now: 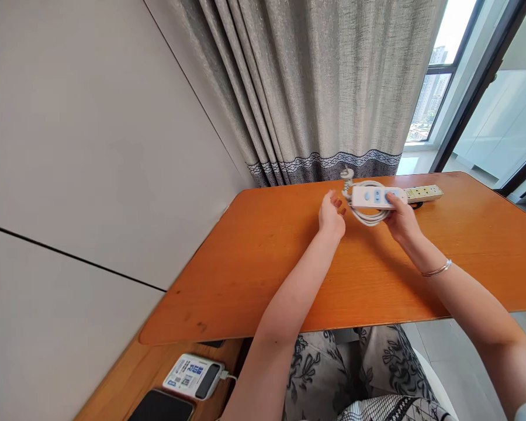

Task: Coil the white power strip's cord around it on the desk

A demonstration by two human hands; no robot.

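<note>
Over the orange bench (245, 275), curtain (328, 82) beyond, the right hand (402, 220) grips a white power strip (370, 197), long axis toward the open left hand (332, 216).

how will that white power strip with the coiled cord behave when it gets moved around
The white power strip probably stays stiff, given its straight, plastic-looking body. The coiled cord is likely floppier and may snag, since its loops spread past the strip's edges.

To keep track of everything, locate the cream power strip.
In the head view, the cream power strip lies right of centre on the table, beyond the right hand.
</note>
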